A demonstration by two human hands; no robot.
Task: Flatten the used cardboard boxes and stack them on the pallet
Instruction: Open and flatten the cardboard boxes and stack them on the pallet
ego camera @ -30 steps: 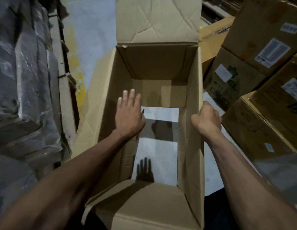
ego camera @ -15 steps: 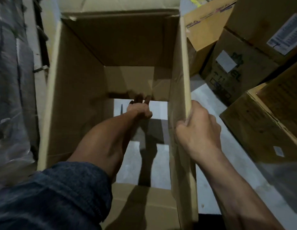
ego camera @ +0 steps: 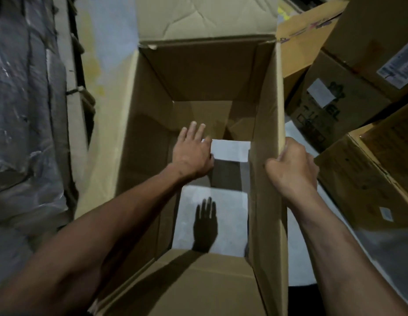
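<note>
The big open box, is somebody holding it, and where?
Yes. The right hand grips the top edge of the open box's right wall. The left hand reaches inside with straight fingers and grips nothing.

- A pale grey concrete floor (ego camera: 107,30), stained yellow, is seen ahead of the left hand.
- Plastic-wrapped goods (ego camera: 27,110) are stacked left of it.
- Dim light is cast.

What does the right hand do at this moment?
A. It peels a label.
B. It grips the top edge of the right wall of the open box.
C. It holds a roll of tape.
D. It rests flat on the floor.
B: the right hand has its fingers curled over the top edge of the open box, on its right wall.
</note>
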